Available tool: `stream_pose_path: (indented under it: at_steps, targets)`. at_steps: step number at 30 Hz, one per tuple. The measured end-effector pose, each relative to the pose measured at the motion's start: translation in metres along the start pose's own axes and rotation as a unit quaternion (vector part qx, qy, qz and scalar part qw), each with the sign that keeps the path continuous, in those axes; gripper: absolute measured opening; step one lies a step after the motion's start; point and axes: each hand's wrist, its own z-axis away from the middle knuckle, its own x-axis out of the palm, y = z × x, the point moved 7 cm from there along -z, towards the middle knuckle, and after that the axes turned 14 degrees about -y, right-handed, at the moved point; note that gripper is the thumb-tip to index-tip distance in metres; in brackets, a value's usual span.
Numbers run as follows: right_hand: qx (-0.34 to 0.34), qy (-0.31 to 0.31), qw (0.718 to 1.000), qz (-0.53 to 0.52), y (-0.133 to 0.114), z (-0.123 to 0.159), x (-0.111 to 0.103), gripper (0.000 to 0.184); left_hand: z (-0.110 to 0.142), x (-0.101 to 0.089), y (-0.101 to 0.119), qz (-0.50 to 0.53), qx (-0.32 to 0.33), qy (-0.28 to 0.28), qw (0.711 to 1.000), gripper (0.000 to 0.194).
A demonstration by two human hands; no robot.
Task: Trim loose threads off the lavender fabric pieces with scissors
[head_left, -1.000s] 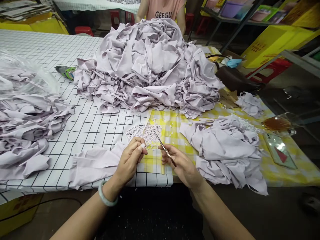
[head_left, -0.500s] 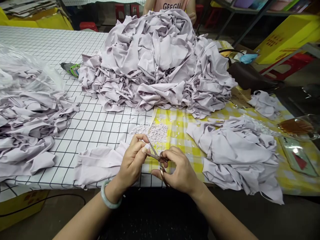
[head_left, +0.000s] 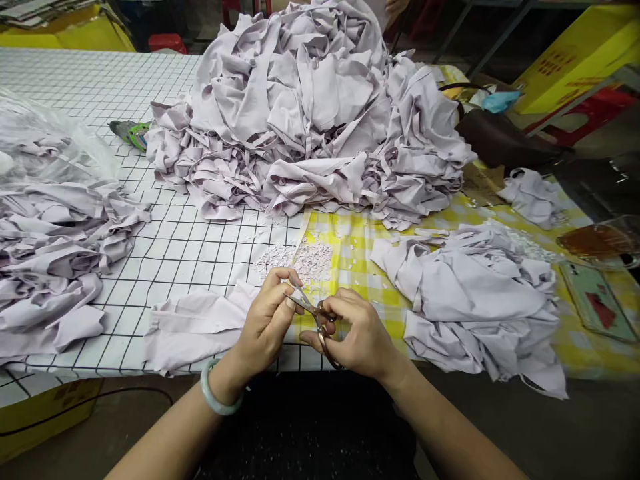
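My right hand [head_left: 353, 333] grips a pair of scissors [head_left: 309, 308], with fingers and thumb through the brown handles and the blades a little apart. The blade tips lie at the curled fingers of my left hand [head_left: 270, 317], between its forefinger and thumb. Whatever those left fingers pinch is too small or too hidden to make out. Just beyond both hands lies a heap of tiny pale cut bits [head_left: 315, 260]. To the left, partly behind my left hand, a flat piece of pale lilac fabric [head_left: 195, 327] rests on the table.
A large mound of lilac fabric pieces [head_left: 320, 113] fills the middle back. More fabric pieces [head_left: 60, 247] lie left under a plastic bag [head_left: 60, 127], and another pile [head_left: 480, 300] sits right. Beyond it are a phone [head_left: 597, 300] and a glass-like vessel [head_left: 600, 240].
The scissor blades have moved slightly left, further in between the left fingers, and look less spread. The view has tipped down a little, so the person across the table is mostly out of frame.
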Motion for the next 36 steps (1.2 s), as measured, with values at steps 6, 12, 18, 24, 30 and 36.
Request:
stream_pose_path:
  at_steps: [6,12,18,24,30,36]
  targets:
    - [-0.004,0.014,1.000,-0.008,0.004,0.000,0.001,0.039,-0.001,0.003,0.001,-0.007,0.017,-0.009,1.000,0.029]
    - [-0.010,0.026,1.000,-0.009,0.004,-0.001,0.000,0.040,-0.001,0.004,-0.002,-0.010,0.008,-0.020,1.000,0.028]
    - [-0.009,0.042,0.999,0.008,0.007,0.001,-0.003,0.043,-0.005,0.006,-0.003,-0.022,0.005,-0.030,0.999,0.028]
    - [0.019,0.076,0.996,0.038,0.016,0.010,-0.004,0.049,-0.014,0.013,-0.005,-0.051,0.009,-0.060,0.997,0.027]
    - [0.076,0.110,0.990,0.040,0.033,0.023,-0.003,0.054,-0.024,0.024,-0.015,-0.051,-0.006,-0.097,0.994,0.028]
    - [0.141,0.118,0.976,-0.113,0.054,0.035,-0.006,0.050,-0.025,0.022,-0.020,-0.037,-0.040,-0.085,0.995,0.030]
